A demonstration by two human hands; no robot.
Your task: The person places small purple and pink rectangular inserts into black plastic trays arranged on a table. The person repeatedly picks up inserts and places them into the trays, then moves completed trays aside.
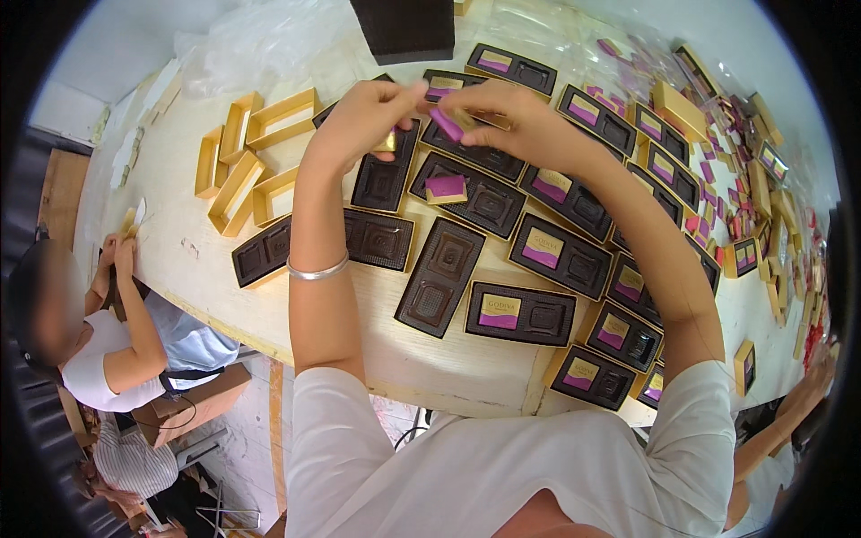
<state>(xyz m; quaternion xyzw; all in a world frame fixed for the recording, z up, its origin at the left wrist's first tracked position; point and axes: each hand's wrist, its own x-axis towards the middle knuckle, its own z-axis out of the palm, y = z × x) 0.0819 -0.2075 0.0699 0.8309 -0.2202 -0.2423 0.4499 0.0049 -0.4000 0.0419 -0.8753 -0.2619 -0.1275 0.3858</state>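
My right hand [520, 121] pinches a purple-and-gold wrapped chocolate [446, 125] over the trays at the far side of the table. Close by on its left, my left hand [363, 121] is closed with a small gold-wrapped piece [387, 142] showing under its fingers. Below the hands lie shallow gold boxes with dark two-hollow inserts. One such box [489, 208] has a tilted purple-and-gold chocolate [446, 188] in its left part. An insert without chocolates [440, 276] lies nearer to me. Another box [520, 314] holds one chocolate [500, 311] in its left hollow.
Several gold box frames [235, 193] lie at left. A dark box [406, 31] stands at the far edge. Loose wrapped chocolates [713, 184] and gold boxes heap up at right. One person [117, 359] works at the left; another person's arm [789, 412] shows at lower right.
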